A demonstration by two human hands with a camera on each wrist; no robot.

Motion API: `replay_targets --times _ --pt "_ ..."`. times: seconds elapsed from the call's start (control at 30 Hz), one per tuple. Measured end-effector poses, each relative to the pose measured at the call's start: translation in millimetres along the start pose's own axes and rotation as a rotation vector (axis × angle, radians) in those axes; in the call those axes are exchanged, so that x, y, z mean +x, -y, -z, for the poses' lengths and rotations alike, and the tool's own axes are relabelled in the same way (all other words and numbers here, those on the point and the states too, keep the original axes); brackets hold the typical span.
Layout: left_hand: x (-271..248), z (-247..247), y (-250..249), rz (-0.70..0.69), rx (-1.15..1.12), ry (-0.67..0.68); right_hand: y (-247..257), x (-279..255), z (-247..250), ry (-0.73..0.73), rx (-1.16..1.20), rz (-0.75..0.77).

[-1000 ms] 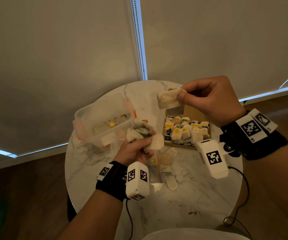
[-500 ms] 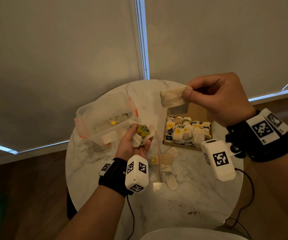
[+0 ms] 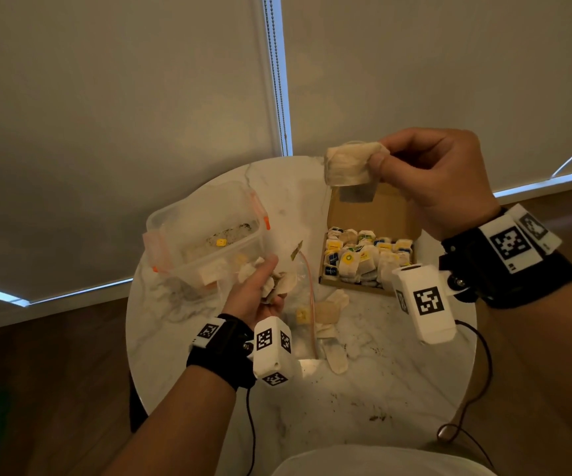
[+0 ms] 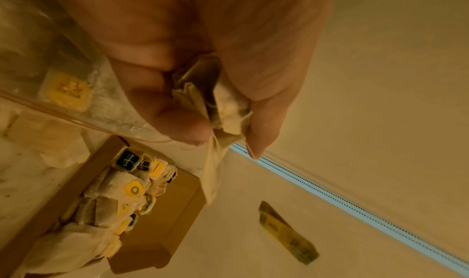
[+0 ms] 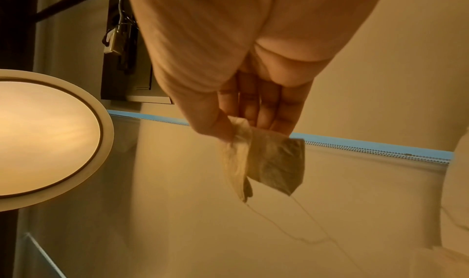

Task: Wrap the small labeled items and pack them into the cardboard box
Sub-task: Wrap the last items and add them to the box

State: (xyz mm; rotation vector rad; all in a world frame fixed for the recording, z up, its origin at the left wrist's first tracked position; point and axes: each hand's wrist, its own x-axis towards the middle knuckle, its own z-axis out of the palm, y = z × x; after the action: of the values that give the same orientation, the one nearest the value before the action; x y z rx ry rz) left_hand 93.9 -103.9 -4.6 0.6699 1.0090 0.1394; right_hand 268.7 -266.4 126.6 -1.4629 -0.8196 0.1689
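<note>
My right hand (image 3: 380, 156) is raised above the cardboard box (image 3: 373, 214) and pinches one pale tea bag (image 3: 346, 164) by its edge; the right wrist view shows this tea bag (image 5: 266, 164) hanging from thumb and fingers, its thin string trailing down. My left hand (image 3: 260, 286) is lower, between the plastic tub and the box, and grips a bunch of crumpled tea bags (image 4: 218, 105). A yellow-green tag (image 3: 296, 250) dangles beyond that hand. The box (image 4: 162, 222) holds several wrapped bags with yellow and dark blue labels (image 3: 363, 259).
A clear plastic tub (image 3: 205, 242) with orange clips stands at the left of the round marble table (image 3: 363, 389). A clear zip bag (image 3: 303, 304) and loose tea bags (image 3: 329, 314) lie at the middle. Closed blinds hang behind the table. A cable (image 3: 476, 389) runs off the right edge.
My left hand has turned and closed around its bunch of bags, and the tag now dangles out past it. My right hand has lifted its tea bag slightly higher.
</note>
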Motion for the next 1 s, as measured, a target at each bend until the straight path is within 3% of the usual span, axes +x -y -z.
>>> replay_targets --times 0.13,0.37,0.53,0.8,0.87,1.0 --pt "-7.2 -2.8 -4.4 -0.085 0.124 0.005 -7.9 0.3 1.7 -0.054 0.000 -0.041" --pt "-20.8 -10.8 -12.3 -0.244 0.310 0.166 -23.3 -7.3 1.3 -0.054 -0.078 -0.139" --pt "-24.8 -11.2 -18.2 -0.311 0.419 0.157 -22.7 -6.0 7.9 -0.077 -0.131 -0.187" --pt "-27.4 -25.4 -11.9 -0.518 0.830 0.127 -5.9 -5.0 -4.0 -0.019 0.123 -0.198" --pt "-22.7 -28.5 -10.1 -0.571 0.890 0.061 -4.6 -1.8 -6.8 -0.020 0.113 -0.182" --pt "-26.7 -31.6 -15.8 -0.666 0.921 0.073 -7.0 0.3 -1.8 0.005 -0.005 -0.122"
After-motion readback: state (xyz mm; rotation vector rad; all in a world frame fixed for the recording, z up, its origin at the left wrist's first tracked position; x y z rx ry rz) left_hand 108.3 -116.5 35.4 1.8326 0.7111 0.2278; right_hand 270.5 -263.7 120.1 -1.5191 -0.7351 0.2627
